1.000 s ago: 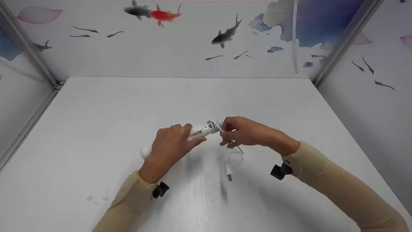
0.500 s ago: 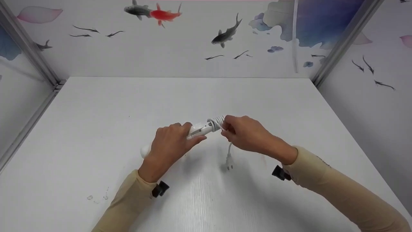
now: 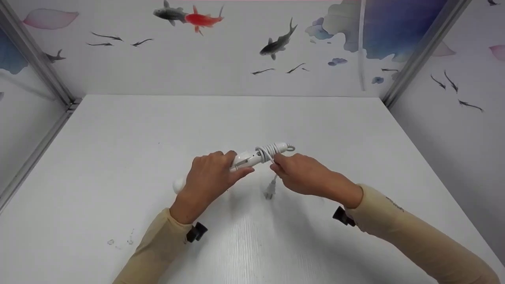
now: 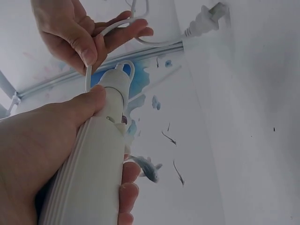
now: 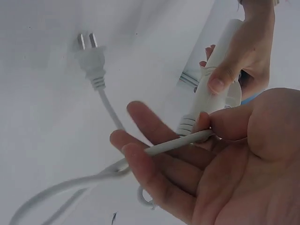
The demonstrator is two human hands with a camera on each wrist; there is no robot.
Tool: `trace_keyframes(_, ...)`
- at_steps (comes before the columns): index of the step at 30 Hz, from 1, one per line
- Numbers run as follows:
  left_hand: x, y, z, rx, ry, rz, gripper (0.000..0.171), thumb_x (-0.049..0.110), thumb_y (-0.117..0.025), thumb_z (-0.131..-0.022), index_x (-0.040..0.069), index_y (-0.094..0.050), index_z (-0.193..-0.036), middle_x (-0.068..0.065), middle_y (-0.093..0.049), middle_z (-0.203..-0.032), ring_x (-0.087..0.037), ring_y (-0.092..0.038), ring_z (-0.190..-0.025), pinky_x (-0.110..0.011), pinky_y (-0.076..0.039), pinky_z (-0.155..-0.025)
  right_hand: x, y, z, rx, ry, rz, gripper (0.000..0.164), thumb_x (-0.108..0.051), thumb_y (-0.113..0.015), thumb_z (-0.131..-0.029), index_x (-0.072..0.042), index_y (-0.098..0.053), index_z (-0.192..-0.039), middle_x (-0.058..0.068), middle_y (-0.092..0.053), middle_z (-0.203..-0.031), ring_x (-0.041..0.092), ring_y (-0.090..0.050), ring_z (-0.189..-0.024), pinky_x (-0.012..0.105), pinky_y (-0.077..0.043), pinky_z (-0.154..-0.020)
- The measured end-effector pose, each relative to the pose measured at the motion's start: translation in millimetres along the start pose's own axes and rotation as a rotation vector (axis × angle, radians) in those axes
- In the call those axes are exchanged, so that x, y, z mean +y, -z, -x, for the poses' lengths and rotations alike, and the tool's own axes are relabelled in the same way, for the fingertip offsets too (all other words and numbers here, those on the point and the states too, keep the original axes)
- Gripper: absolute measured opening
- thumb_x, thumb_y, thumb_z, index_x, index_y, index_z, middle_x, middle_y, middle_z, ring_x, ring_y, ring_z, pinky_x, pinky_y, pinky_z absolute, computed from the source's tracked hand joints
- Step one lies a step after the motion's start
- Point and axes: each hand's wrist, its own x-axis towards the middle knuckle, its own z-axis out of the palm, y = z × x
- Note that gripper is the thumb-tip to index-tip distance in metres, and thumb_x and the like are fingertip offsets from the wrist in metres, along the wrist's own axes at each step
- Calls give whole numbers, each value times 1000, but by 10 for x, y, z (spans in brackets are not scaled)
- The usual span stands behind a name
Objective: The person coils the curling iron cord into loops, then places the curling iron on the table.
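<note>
A white stick-shaped electric hair iron (image 3: 246, 159) is held above the table, tilted with its corded end up to the right. My left hand (image 3: 207, 173) grips its body, which hides the middle; a rounded white end shows past the wrist. Several turns of white power cord (image 3: 268, 152) wrap around its narrower right part. My right hand (image 3: 303, 172) pinches the cord just below these turns. In the right wrist view the cord (image 5: 176, 143) runs between thumb and forefinger and across the other fingers. The two-pin plug (image 5: 93, 62) dangles free below the right hand.
The white tabletop (image 3: 118, 157) lies under both hands. Behind it stands a white wall (image 3: 221, 75) with painted fish, and side panels rise at left and right. Small dark wrist cameras (image 3: 196, 232) are strapped to both sleeves.
My right hand has passed around the hair iron's end and come down to its near side, uncovering the tip and cord loop. The plug hangs higher and further left. The left hand stays put.
</note>
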Motion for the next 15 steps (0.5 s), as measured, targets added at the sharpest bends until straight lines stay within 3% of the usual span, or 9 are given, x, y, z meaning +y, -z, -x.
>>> trace_keyframes(4, 15, -1, -4, 7, 2, 11, 46, 52, -74, -86, 7, -66, -84, -5, -54, -59, -12, -38, -50, -27, -33, -46, 30, -9, -5, 36, 29, -19, 28, -21, -48, -106, -9, -49, -81, -4, -34, -59, 12, -32, -54, 27, -30, -56)
trace_keyframes(9, 29, -7, -3, 6, 1, 6, 46, 52, -73, -87, 6, -67, -87, -5, -56, -61, -12, -40, -51, -28, -38, -47, 35, -44, -11, 0, 85, -139, 31, -21, -50, -105, -10, -47, -76, -5, -32, -60, 10, -30, -54, 25, -28, -54)
trace_keyframes(12, 28, -18, 2, 13, 4, 9, 45, 51, -73, -87, 6, -68, -88, -5, -56, -62, -12, -41, -50, -28, -39, -47, 26, -88, -25, -46, 111, -203, 30, -23, -49, -106, -9, -54, -80, -5, -54, -65, 9, -47, -58, 25, -34, -57)
trace_keyframes(15, 27, -19, 5, 40, 2, 16, 45, 51, -73, -87, 6, -67, -88, -5, -57, -61, -13, -42, -50, -29, -39, -46, 41, -125, -63, -91, 135, -301, 29, -24, -48, -107, -7, -60, -86, 4, -72, -81, 14, -67, -72, 28, -48, -66)
